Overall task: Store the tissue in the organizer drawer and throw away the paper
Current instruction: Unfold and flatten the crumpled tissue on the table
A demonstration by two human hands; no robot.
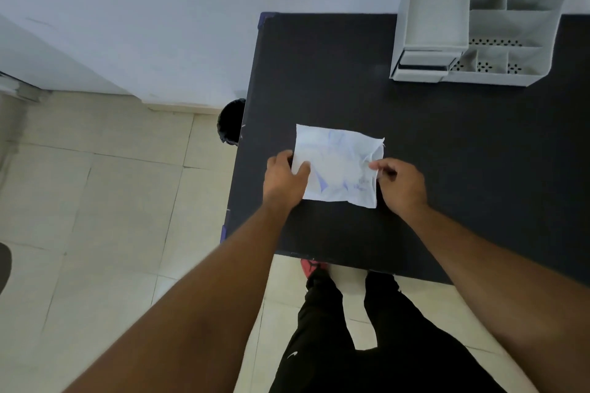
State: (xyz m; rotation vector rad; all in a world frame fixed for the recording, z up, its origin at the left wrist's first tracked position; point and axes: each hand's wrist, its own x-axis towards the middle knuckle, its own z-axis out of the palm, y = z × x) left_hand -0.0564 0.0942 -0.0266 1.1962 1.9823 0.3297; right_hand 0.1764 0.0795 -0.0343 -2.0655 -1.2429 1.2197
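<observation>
White rectangular packet with faint blue print, thin and crinkled: we see it lying flat on the black matte desk, toward the desk's left edge and near the front edge. We cannot tell whether this is the tissue or the paper.

Left hand: its grip sits on the packet's left edge, thumb laid over the top face, fingers curled round the edge. It is clamped on the packet.

Right hand: its grip is at the packet's right edge, thumb and forefinger pinched together on the edge just below the upper right corner, which is creased and slightly raised. The palm rests on the desk beside the packet.

The packet lies between the two hands; both forearms reach in from the near side.

Grey plastic desk organizer with open compartments: at the far right of the desk, against the pale wall, well apart from the packet. We see one tall left bin, several smaller bins on the right, some with perforated floors. Every compartment we can see into holds nothing. A small drawer at the lower left front stands pulled partly out; its contents are not visible.

Black round bin: on the tiled floor, just beside the desk's left edge, mostly hidden by it.
</observation>
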